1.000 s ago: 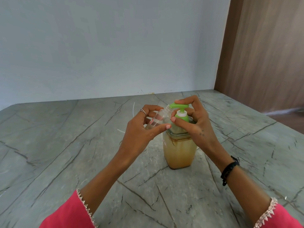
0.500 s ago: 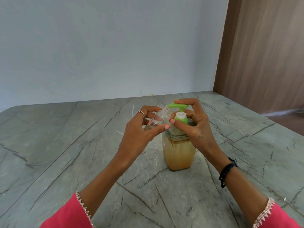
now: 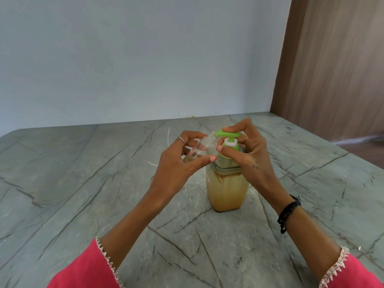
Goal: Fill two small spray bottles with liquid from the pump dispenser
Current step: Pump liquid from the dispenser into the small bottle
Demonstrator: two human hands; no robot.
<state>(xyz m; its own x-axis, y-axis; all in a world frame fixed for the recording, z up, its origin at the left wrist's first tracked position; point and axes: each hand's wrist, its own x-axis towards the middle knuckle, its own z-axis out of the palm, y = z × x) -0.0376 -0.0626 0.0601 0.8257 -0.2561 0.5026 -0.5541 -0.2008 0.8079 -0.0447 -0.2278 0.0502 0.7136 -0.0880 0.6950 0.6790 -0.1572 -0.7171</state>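
Note:
A pump dispenser with tan liquid and a green pump head stands on the grey stone counter. My left hand holds a small clear spray bottle tilted, its open neck touching the pump spout. My right hand is on the pump: the index finger lies on top of the green head and the thumb presses against the green collar. Only one small bottle shows; its lower part is hidden behind my left hand.
Thin white tubes lie on the counter behind my left hand. A pale wall stands at the back and a brown wooden panel rises at the right, where the counter ends.
The pump head has come up, showing its white stem. Both hands keep their holds; the view shifted slightly.

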